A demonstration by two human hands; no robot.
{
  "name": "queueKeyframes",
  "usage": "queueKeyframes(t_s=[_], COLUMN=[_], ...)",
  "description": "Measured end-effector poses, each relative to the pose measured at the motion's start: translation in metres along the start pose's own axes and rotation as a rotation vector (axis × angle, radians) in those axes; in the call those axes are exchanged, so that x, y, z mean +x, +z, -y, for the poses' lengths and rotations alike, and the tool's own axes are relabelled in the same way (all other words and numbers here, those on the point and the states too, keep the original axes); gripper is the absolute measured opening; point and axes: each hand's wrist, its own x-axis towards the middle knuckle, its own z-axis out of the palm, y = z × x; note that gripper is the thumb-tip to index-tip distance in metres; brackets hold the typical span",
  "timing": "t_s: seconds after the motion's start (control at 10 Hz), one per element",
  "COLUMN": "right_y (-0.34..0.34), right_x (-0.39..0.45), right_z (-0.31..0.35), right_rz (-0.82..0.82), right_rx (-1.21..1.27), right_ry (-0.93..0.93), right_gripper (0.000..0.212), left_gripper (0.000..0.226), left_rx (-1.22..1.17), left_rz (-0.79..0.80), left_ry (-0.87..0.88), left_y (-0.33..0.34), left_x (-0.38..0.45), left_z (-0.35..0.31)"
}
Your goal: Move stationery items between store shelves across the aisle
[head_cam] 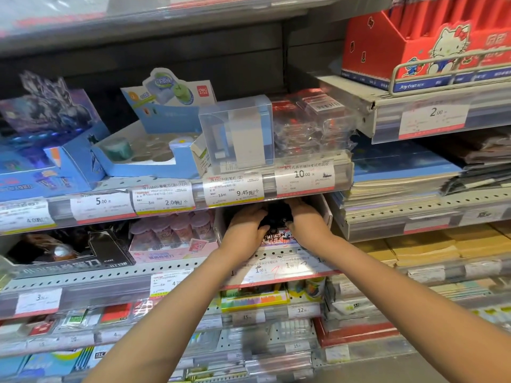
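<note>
Both my hands reach into a white display box [325, 214] on the second shelf, under the price rail. My left hand [244, 230] and my right hand [305, 221] close from either side around a small dark item [277, 215] inside the box. The item is black and mostly hidden by my fingers and the shelf above. The box front [278, 236] carries black scribbled print.
Left of the box stands a pink sharpener display [172, 239]. Above sit a clear plastic box [237, 134], a blue deli tray [149, 153] and clear packets [312, 125]. Notebook stacks [401, 186] fill the right bay, with a red Hello Kitty box [409, 48] above.
</note>
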Motion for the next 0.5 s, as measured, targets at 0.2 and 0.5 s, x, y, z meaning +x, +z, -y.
queueKeyframes(t_s=[0.2, 0.5], right_y=[-0.003, -0.011], right_x=[-0.01, -0.054], right_z=[0.0, 0.012], right_rz=[-0.036, -0.225], right_rx=[0.075, 0.347], right_ry=[-0.026, -0.036], right_gripper=[0.044, 0.043], left_gripper=[0.04, 0.034], left_rx=[-0.121, -0.377], left_rz=[-0.003, -0.138], left_ry=[-0.011, -0.035], left_y=[-0.006, -0.029], left_x=[-0.005, -0.033], left_z=[-0.001, -0.004])
